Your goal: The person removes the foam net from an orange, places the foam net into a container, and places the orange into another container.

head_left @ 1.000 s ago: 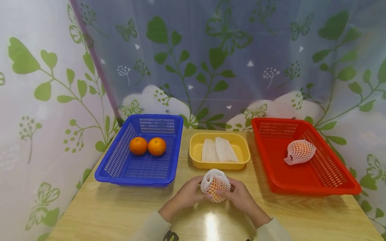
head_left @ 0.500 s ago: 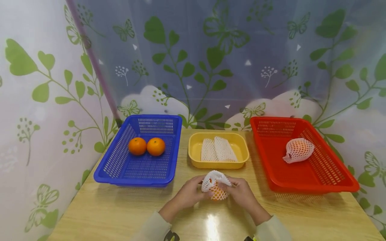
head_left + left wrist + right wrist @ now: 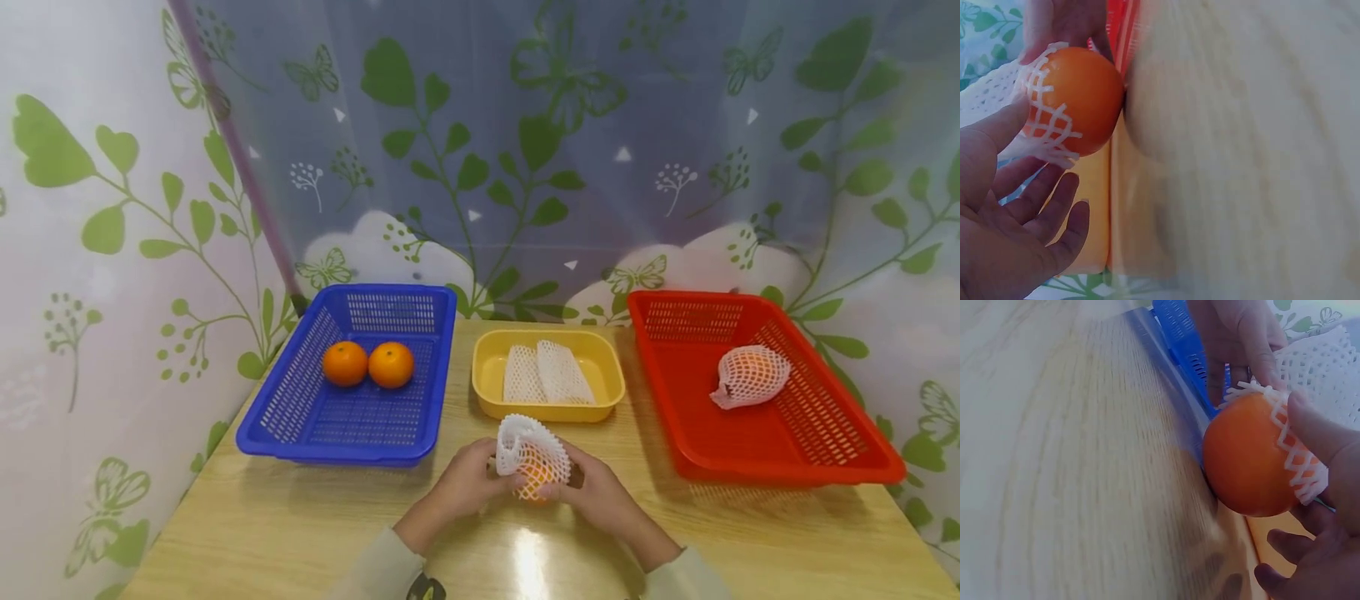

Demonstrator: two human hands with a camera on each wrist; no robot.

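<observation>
Net (image 3: pixel 534 443) is standing taller vs prev.; L grip (image 3: pixel 467 482) & R grip (image 3: pixel 602 492) are holding orange (image 3: pixel 1088 94) thru it.

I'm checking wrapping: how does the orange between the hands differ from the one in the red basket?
The held orange shows bare peel outside its netting; the basket orange looks netted wherever visible. The left hand and right hand grip the held orange; the basket orange lies in the red basket. Both wear white netting.
</observation>
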